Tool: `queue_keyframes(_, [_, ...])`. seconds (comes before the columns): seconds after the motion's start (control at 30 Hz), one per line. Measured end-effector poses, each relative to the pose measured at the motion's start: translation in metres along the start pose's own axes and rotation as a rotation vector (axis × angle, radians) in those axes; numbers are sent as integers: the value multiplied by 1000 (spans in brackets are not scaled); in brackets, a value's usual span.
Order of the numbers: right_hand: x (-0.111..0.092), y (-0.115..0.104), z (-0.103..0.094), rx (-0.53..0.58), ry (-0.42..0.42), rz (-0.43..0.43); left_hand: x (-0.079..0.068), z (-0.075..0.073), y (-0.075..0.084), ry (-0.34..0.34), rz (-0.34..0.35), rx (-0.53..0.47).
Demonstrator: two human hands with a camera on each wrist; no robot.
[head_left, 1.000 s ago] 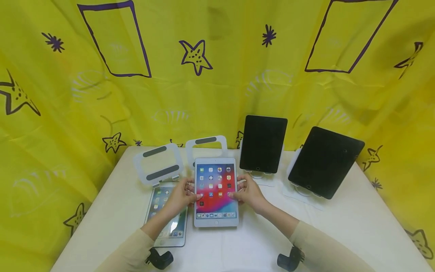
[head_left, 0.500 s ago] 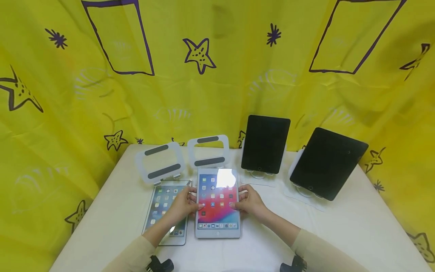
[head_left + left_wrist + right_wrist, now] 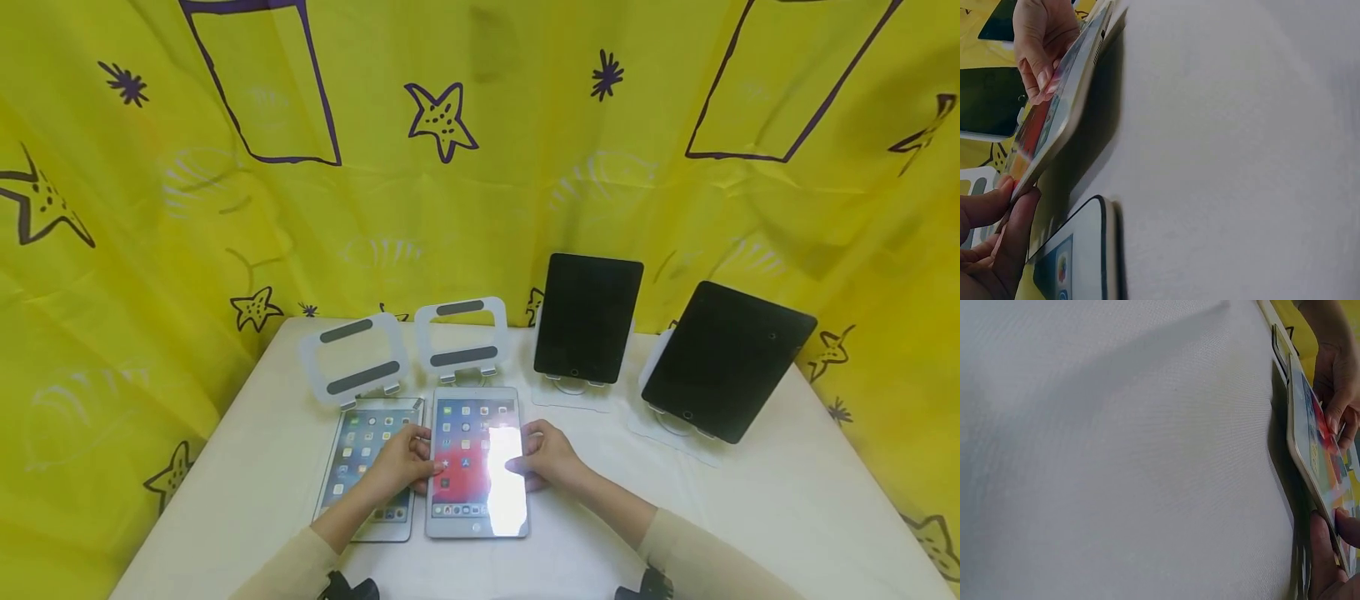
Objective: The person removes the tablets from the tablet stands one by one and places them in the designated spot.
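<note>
A white tablet (image 3: 465, 500) with a lit screen of app icons is gripped by both hands at its long sides. My left hand (image 3: 401, 462) pinches the left edge, thumb on the screen and fingers beneath. My right hand (image 3: 553, 458) holds the right edge the same way. In the left wrist view the tablet (image 3: 1063, 128) is tilted over the table, with a shadow below it. A second white tablet (image 3: 345, 475) with a lit screen lies flat on the table, partly hidden by my left hand and forearm. Bright glare covers part of the held tablet's screen.
Two white tablet stands (image 3: 354, 379) (image 3: 463, 360) with grey pads stand behind the tablets. To the right, two dark-screened tablets (image 3: 588, 317) (image 3: 727, 362) rest upright on stands. A yellow curtain (image 3: 480, 208) with drawn stars hangs behind the white table (image 3: 622, 550).
Both hands have brought the held tablet down and nearer the person, from overlapping the back stand to just in front of it. Glare has spread on its screen.
</note>
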State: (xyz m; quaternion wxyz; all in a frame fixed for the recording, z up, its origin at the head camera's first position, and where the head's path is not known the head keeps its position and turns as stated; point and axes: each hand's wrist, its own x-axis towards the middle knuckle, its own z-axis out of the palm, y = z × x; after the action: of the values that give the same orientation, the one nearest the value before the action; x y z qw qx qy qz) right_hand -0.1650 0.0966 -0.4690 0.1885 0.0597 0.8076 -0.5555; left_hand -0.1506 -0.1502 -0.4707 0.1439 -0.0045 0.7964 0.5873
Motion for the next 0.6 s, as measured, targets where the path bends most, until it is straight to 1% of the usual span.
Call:
queue_keyframes(0.17, [2, 1, 3, 29, 6, 17, 4, -1, -3, -13, -44, 22])
queue_keyframes(0.37, [5, -1, 5, 40, -2, 55, 7, -2, -2, 1, -81, 81])
queue_keyframes(0.47, [7, -3, 6, 25, -9, 76, 8, -2, -1, 8, -97, 127])
queue_keyframes(0.6, [9, -6, 6, -5, -8, 104, 11, -2, 2, 2, -82, 229])
